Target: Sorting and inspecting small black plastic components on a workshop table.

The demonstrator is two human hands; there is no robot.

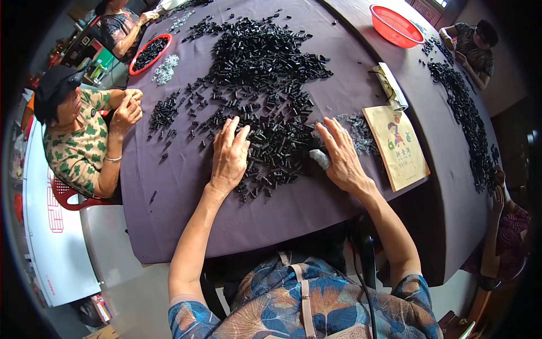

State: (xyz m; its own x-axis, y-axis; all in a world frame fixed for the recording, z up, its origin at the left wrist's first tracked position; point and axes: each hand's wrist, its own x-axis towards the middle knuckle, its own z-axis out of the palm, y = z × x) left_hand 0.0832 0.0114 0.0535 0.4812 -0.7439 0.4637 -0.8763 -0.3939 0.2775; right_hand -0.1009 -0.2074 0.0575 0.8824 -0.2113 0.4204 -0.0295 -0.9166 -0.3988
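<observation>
We see a lettered booklet point(407, 166) at three o'clock; our left hand point(230, 153) and right hand point(343, 159), palm-down, wide, flank black parts point(275, 141).

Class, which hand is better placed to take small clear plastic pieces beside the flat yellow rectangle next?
Likely the right hand, beside those clear pieces; the left hand is across the small black plastic pieces.

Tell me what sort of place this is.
Probably a small shared workroom, perhaps in a home: black parts lie heaped on purple cloth, a red basket stands nearby, and other people are gathered around.
</observation>
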